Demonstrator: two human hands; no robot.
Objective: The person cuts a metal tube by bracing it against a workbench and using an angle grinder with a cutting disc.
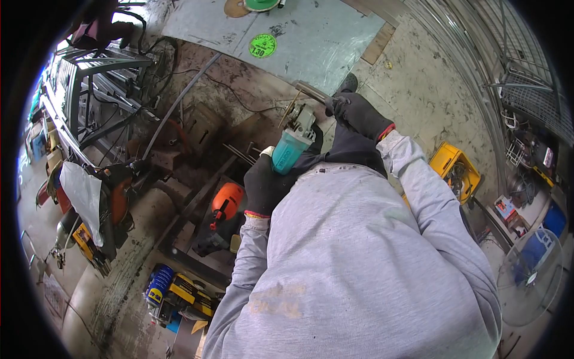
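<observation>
Gloves cover both hands: the left hand (265, 186) is wrapped tight around the teal body of the grinder (293, 142), whose disc end points up toward the metal sheet (311, 42), and the right hand (357, 113) is closed on the metal strip (312, 91) just above the disc. Both grey sleeves bend inward over the floor, elbows out. A green sticker (262, 45) on the sheet reads "130".

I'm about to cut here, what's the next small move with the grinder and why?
Probably ease the disc down onto the metal piece: the left hand holds the teal angle grinder, and the right hand steadies that piece beside the disc.
</observation>
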